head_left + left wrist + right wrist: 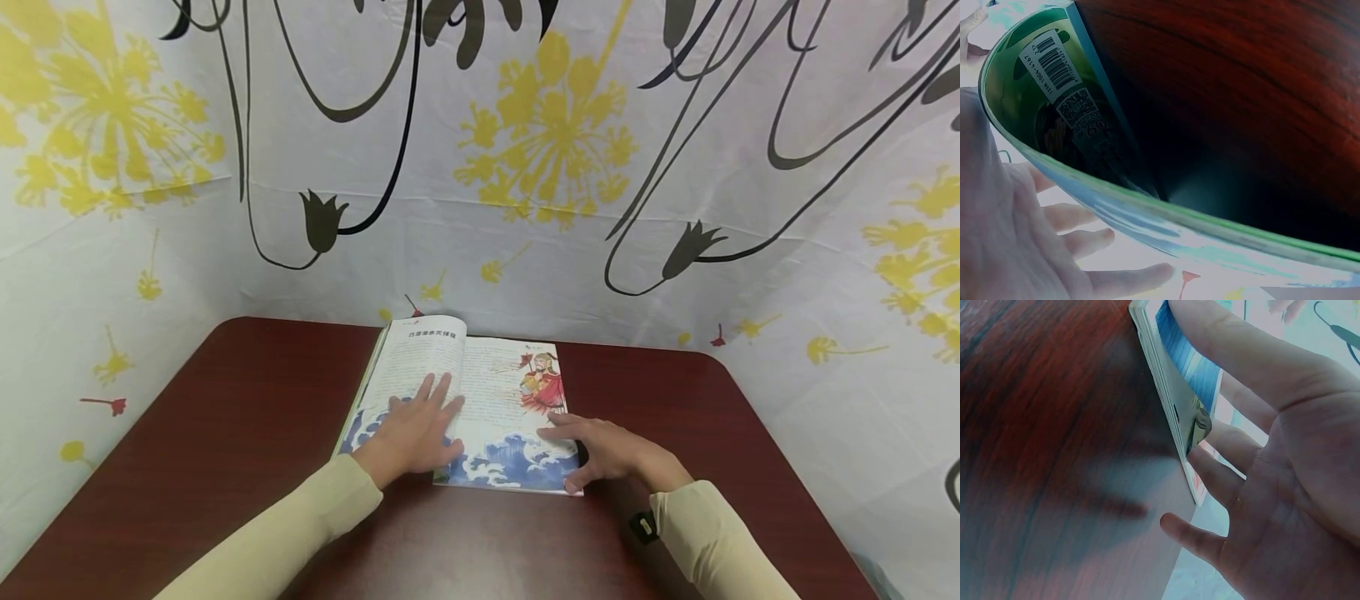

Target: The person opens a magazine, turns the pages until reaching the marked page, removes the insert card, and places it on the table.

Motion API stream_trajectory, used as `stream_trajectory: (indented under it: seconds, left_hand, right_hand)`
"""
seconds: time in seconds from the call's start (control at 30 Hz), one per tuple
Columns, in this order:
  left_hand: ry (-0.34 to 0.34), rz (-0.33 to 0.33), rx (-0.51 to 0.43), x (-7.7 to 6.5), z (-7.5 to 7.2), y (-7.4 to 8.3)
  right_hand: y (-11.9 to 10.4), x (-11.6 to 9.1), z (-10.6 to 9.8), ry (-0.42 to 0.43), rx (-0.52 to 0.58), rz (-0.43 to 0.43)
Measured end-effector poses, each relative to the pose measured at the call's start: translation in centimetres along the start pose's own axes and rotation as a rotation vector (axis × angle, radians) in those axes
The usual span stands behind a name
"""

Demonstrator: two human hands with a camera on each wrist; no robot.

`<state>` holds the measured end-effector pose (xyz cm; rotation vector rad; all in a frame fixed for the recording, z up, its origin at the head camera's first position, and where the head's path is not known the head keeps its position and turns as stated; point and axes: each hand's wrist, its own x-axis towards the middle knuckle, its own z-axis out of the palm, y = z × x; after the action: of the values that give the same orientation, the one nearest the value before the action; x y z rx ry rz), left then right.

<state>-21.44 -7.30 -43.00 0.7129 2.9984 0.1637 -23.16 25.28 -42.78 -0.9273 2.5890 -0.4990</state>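
An open illustrated book (495,400) lies on a dark red-brown table, with blue waves along the bottom of its pages and a robed figure at right. My left hand (416,429) rests on the left page, fingers spread. In the left wrist view that side of the book (1172,219) bows up, showing a green cover with a barcode. My right hand (611,450) is at the right page's outer edge, thumb by the lower corner and fingers farther up. Seen from the right wrist, a page edge (1188,381) curves up between thumb (1235,344) and fingertips; the little finger stands apart.
The wooden table (247,433) extends around the book on both sides. White cloth (420,158) with yellow and dark plant prints hangs behind and beside it. A dark band with a small device (643,527) sits at the right wrist.
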Motion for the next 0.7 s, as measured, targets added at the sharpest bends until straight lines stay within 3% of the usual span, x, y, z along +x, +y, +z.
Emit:
stream_trajectory:
  seconds: [0.17,0.43,0.7]
  left_hand:
    - [0.047,0.057,0.035,0.4,0.4,0.2]
    - [0.047,0.265,0.097,0.6,1.1,1.4]
    - [0.031,0.26,0.141,0.6,1.3,1.9]
  right_hand:
    - [0.1,0.2,0.0,0.005,0.012,0.007]
    - [0.3,0.9,-0.2,0.025,-0.012,0.011]
    - [0.1,0.9,-0.2,0.086,-0.018,-0.01]
